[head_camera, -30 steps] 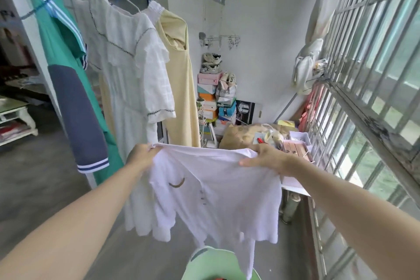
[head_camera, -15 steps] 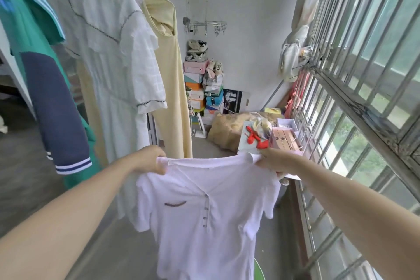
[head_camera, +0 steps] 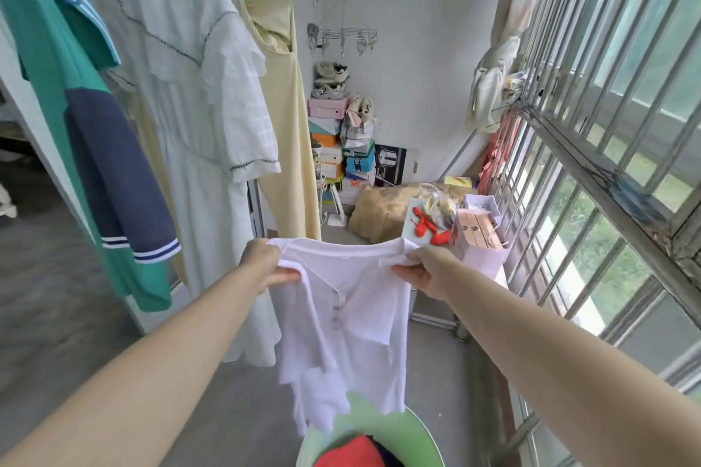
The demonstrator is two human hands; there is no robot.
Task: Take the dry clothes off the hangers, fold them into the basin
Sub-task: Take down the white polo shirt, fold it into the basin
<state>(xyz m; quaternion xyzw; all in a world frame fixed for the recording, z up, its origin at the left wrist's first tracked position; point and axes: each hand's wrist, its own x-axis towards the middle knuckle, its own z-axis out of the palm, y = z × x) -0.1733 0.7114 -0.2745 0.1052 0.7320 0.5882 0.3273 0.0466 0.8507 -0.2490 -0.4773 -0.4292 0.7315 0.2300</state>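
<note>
Held up a shirt point(head_camera: 341, 334) by its shoulders, pinched in the left grip point(head_camera: 265, 265) and the right grip point(head_camera: 425, 271), both curled tight into bunched cloth. Thin, soft white knit, with a buttoned placket down the front. Hung limp above a smooth pale green basin point(head_camera: 417, 436), with the hem overlapping its rim; could not tell whether touching. Basin cut off at the frame edge, with something red point(head_camera: 352, 453) inside, shape unclear. Behind, a crinkled white dress point(head_camera: 197, 106).

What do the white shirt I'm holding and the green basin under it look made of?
The white shirt: thin, soft fabric, probably cotton knit; it hangs limp with loose folds. The green basin: likely plastic; smooth, evenly coloured, slightly glossy rim.
</note>
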